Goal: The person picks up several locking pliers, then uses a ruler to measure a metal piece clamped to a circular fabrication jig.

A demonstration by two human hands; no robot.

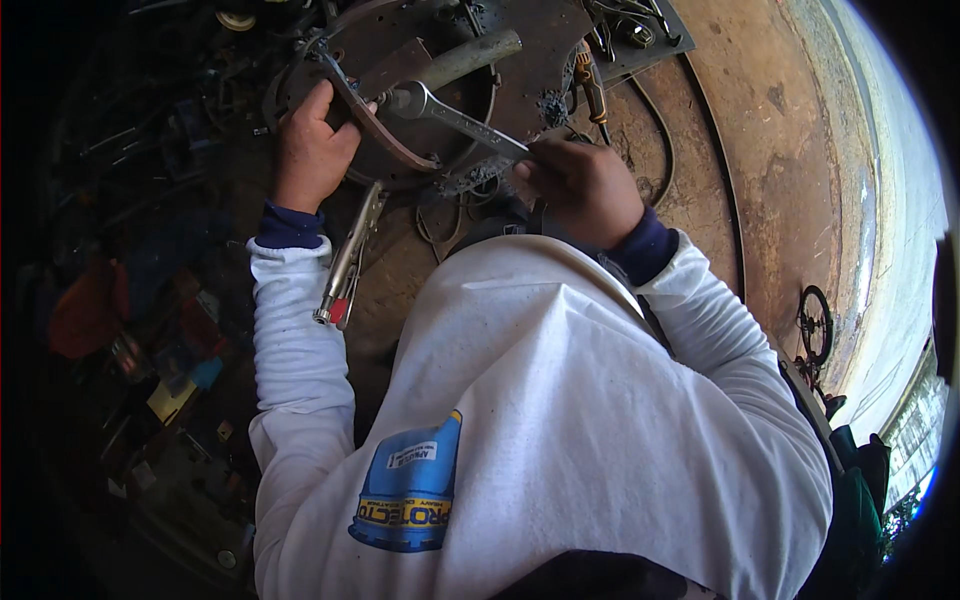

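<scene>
My right hand (590,190) is closed round the shank of a long steel spanner (475,128). The spanner's head reaches left to a bolt-like fitting at the end of a grey metal pipe (470,60). My left hand (315,150) grips a curved, rust-brown metal strip (385,138), with its fingertips on both sides of it close to the fitting. What those fingertips press behind the strip is partly hidden. Below, beside my left wrist, locking pliers (350,260) with a red lever hang from the edge of the round metal frame.
A flat brown metal plate (545,30) lies under the work. An orange and black power tool (590,90) and its cable are to its right. Dark clutter, with a red item (90,310), fills the left side. A bicycle wheel (815,325) shows at far right.
</scene>
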